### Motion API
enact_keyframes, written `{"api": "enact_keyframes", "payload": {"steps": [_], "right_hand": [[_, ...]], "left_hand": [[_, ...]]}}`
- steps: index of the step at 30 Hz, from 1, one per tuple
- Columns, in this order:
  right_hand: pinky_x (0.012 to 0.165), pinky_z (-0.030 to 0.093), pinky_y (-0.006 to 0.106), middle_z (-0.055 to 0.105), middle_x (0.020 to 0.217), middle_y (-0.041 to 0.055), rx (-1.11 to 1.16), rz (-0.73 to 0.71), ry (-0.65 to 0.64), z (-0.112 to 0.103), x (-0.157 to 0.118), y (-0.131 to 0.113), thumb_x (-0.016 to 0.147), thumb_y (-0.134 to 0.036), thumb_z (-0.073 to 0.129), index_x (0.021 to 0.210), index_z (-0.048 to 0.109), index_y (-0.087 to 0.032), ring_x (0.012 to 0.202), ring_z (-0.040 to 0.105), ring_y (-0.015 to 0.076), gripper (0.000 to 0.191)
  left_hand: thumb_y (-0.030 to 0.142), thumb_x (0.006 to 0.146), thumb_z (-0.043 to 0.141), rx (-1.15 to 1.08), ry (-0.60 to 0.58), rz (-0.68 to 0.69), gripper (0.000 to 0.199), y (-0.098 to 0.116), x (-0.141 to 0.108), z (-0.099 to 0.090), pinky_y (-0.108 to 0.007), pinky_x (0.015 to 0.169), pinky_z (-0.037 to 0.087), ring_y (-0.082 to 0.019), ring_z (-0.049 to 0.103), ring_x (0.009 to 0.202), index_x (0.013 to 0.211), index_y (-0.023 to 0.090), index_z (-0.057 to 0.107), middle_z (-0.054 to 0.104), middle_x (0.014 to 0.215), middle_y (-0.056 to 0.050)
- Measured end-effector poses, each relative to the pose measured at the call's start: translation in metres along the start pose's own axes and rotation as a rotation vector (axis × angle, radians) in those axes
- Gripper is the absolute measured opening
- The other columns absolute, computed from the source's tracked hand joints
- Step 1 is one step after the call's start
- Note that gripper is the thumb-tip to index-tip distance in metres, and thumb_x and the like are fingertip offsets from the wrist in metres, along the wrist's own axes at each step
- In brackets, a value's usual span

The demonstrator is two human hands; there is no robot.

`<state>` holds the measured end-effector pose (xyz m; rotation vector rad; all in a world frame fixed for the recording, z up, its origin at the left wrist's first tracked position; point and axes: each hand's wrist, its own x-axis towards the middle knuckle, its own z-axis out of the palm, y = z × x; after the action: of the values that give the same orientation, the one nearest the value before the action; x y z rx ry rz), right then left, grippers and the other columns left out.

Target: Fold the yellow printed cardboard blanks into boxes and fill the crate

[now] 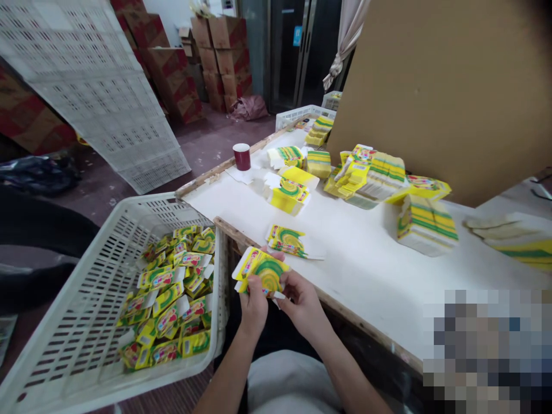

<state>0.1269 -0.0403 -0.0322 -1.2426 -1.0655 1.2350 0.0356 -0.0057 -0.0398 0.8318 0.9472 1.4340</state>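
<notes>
A yellow and green printed carton (268,272) is held in front of me, just off the table's near edge. My left hand (255,299) grips it from the left, thumb across the printed face and fingers behind. At the carton's right end, my right hand (301,299) pinches near a white flap, which its fingers partly cover. Just beyond my hands, another carton (286,239) lies on the white table (353,253). To my left, a white plastic crate (107,241) holds many similar cartons (170,302) in a loose heap.
Stacks of flattened cartons (386,175) stand along the table's far side, with another stack (428,224) to the right. A dark red cup (242,157) stands near the left edge. Tall stacked crates (103,98) rise behind the near crate. A brown board (431,98) leans behind the table.
</notes>
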Motion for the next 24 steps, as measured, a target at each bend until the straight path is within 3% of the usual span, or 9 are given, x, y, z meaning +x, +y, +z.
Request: {"api": "enact_keyframes", "payload": {"steps": [3,7,11,14,18,24], "right_hand": [[0.056,0.040,0.023,0.051,0.078,-0.0008,-0.042,-0.030,-0.025,0.005,-0.005,-0.004,0.062,-0.014,0.061,0.077,0.055,-0.019,0.061,0.045,0.0106,0.017],[0.058,0.043,0.023,0.051,0.076,-0.0014,0.190,0.053,-0.116,0.013,-0.010,0.000,0.064,-0.019,0.064,0.087,0.053,-0.020,0.064,0.049,0.0112,0.025],[0.059,0.044,0.022,0.053,0.086,-0.0011,0.167,0.033,-0.029,0.016,-0.011,0.006,0.060,-0.015,0.071,0.103,0.048,-0.024,0.066,0.051,0.0104,0.050],[0.054,0.041,0.021,0.052,0.083,-0.0017,0.084,0.022,-0.053,0.013,-0.009,0.008,0.061,-0.016,0.071,0.103,0.051,-0.023,0.061,0.048,0.0091,0.047],[0.055,0.040,0.022,0.054,0.075,-0.0028,0.052,0.040,-0.105,0.008,-0.005,0.008,0.061,-0.019,0.074,0.104,0.054,-0.020,0.061,0.048,0.0098,0.047],[0.059,0.041,0.023,0.057,0.080,-0.0010,-0.017,0.003,-0.228,0.009,-0.007,0.008,0.061,-0.023,0.076,0.107,0.056,-0.019,0.065,0.049,0.0110,0.049]], "left_hand": [[0.059,0.074,0.050,-0.178,0.100,-0.063,0.043,0.004,0.002,0.006,-0.030,0.063,0.050,-0.018,0.061,0.069,0.083,0.018,0.057,0.062,0.073,-0.004],[0.056,0.069,0.057,-0.307,0.093,-0.103,0.038,0.013,0.006,0.011,-0.024,0.057,0.047,-0.011,0.055,0.058,0.077,0.019,0.050,0.051,0.063,0.003],[0.057,0.069,0.056,-0.235,0.197,-0.145,0.039,0.013,0.011,0.010,-0.021,0.052,0.045,-0.007,0.047,0.048,0.074,0.020,0.048,0.047,0.057,0.006],[0.065,0.067,0.051,-0.184,0.228,-0.188,0.046,0.008,0.011,0.008,-0.022,0.052,0.045,-0.009,0.052,0.052,0.072,0.019,0.050,0.052,0.059,0.003],[0.077,0.063,0.040,-0.135,0.168,-0.235,0.061,0.004,0.008,0.006,-0.024,0.051,0.045,-0.013,0.056,0.058,0.075,0.019,0.052,0.054,0.061,0.001],[0.064,0.072,0.045,-0.101,0.164,-0.194,0.046,0.011,0.007,0.004,-0.022,0.052,0.044,-0.009,0.047,0.051,0.073,0.018,0.052,0.048,0.059,0.003]]}}
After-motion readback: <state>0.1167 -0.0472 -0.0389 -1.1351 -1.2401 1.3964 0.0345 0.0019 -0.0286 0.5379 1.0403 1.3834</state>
